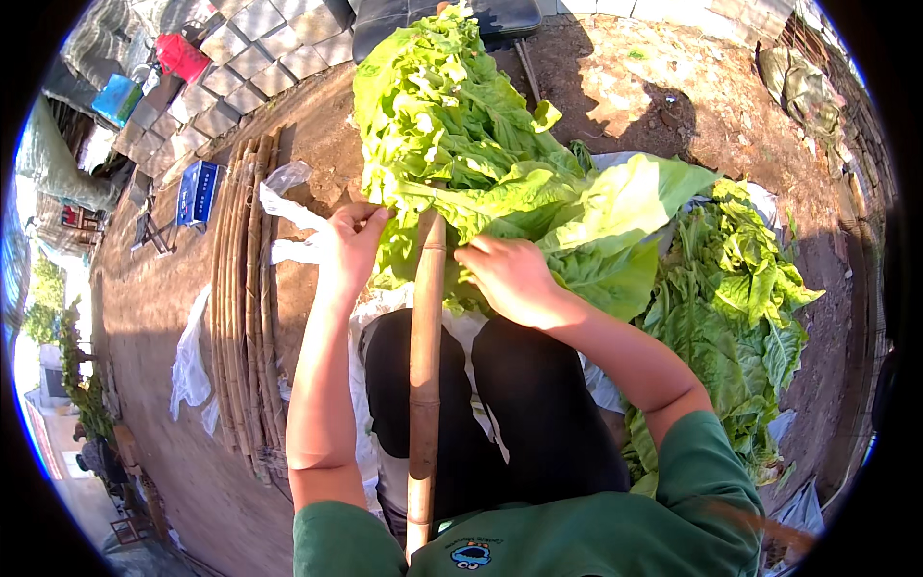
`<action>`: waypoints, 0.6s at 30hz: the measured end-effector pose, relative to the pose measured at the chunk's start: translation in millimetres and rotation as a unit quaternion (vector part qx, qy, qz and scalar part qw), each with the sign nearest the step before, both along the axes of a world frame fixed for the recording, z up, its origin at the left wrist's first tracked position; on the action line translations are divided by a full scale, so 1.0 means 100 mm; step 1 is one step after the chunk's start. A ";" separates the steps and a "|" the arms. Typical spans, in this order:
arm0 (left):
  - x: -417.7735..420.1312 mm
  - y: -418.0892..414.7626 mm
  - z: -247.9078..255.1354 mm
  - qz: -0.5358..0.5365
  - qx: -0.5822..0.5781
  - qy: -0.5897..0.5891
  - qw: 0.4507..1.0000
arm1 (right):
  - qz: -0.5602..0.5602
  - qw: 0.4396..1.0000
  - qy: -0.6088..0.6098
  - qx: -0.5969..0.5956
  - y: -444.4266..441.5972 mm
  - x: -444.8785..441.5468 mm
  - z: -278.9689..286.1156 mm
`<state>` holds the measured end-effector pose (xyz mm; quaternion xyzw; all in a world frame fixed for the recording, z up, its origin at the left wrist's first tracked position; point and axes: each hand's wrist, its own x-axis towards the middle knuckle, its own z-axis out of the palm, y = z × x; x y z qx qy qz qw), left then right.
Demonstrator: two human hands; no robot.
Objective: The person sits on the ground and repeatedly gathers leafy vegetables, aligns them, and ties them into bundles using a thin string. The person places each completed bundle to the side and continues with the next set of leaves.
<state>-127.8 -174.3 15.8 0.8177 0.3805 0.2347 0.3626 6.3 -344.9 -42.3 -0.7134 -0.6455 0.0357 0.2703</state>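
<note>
A bamboo pole runs from my lap away from me, between my forearms. Its far part is covered by a thick row of large green leaves. My left hand is at the near left edge of the row, thumb and index finger pinched together at the leaves; a thin string or stem there is too small to make out. Right of the pole, my right hand has its fingertips curled under the leaf edges, partly hidden. Broad loose leaves spread out beyond my right hand. What its fingers grip is hidden.
A heap of leaves lies at my right on sheeting. Several bamboo poles lie bundled at my left, near white plastic film and a blue box. A black padded seat stands beyond the leaf row, and stacked blocks are at the far left.
</note>
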 end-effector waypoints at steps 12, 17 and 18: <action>-0.56 0.49 -1.25 -0.052 -0.444 -0.029 0.894 | 0.155 0.910 0.374 -0.085 0.52 0.35 -0.48; -0.14 0.82 -0.34 -0.037 -0.363 -0.063 0.929 | 0.045 0.999 0.003 -0.015 0.43 0.25 0.13; -0.03 0.65 -0.10 -0.029 -0.318 -0.051 0.946 | -0.018 0.999 -0.030 0.000 0.42 0.18 0.10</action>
